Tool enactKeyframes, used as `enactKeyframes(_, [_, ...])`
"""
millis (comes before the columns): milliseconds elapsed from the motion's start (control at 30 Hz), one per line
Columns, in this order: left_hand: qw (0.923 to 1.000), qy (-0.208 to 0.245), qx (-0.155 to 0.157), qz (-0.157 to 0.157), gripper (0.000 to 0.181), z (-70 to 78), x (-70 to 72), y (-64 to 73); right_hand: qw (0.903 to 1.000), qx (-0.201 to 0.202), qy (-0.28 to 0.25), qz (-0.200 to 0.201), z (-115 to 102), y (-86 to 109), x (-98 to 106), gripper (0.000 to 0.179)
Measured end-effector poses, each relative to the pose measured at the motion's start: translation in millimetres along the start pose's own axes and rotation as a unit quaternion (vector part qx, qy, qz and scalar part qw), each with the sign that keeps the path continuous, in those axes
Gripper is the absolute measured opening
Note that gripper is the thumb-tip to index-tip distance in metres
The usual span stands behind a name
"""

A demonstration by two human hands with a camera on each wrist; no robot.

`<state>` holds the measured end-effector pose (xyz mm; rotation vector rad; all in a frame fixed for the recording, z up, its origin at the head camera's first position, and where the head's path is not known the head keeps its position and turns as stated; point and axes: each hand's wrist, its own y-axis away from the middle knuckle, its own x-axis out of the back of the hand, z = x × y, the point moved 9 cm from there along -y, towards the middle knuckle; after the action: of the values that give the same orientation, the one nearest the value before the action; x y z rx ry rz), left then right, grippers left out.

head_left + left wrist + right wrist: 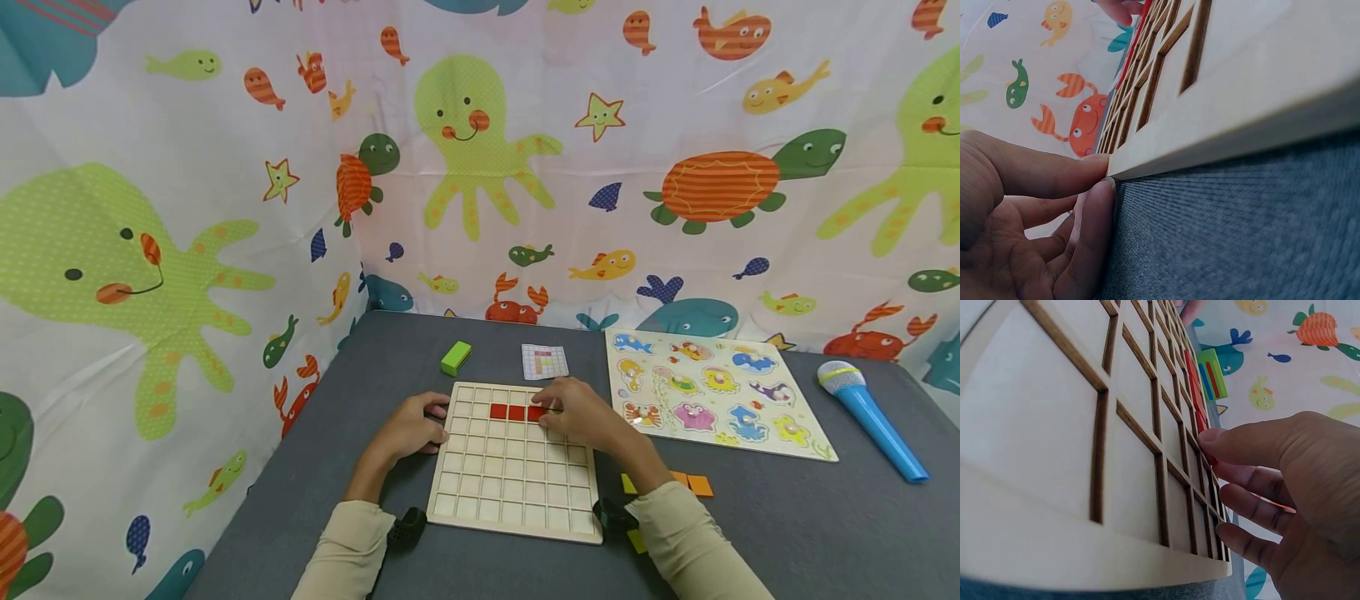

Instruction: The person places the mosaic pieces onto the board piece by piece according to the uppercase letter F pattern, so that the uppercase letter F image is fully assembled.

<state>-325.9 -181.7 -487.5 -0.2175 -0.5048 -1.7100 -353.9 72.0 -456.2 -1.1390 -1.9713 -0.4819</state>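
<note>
A wooden grid board (517,475) lies on the dark grey table in front of me. My left hand (411,427) holds its upper left edge, thumb (1079,176) and forefinger meeting at the rim in the left wrist view. In a row near the board's far side sit red square tiles (498,412). My right hand (581,412) is at the right end of that row, pinching a red tile (535,414) between thumb and forefinger. In the right wrist view the thumb (1241,442) overlaps the red strip, and the other fingers are spread along the board's far edge.
Behind the board are a green block (456,358) and a small printed pattern card (545,362). To the right lie an animal puzzle board (720,392) and a blue toy microphone (873,421). Orange tiles (701,486) and yellow-green tiles (637,542) lie by the right forearm.
</note>
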Motion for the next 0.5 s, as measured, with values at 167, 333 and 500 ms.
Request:
enactKeyframes(167, [1.0, 0.0, 0.002, 0.0, 0.063, -0.3, -0.1, -0.9, 0.9999, -0.008, -0.005, -0.004, 1.0, -0.6, -1.4, 0.027])
enactKeyframes(333, [1.0, 0.003, 0.003, 0.0, 0.064, -0.4, 0.4, -0.9, 0.9998, -0.013, -0.01, -0.008, 1.0, -0.7, -2.2, 0.027])
enactKeyframes(500, [1.0, 0.002, 0.002, 0.0, 0.063, 0.2, 0.2, 0.1, 0.9999, -0.007, -0.006, -0.006, -1.8, 0.7, -1.3, 0.027])
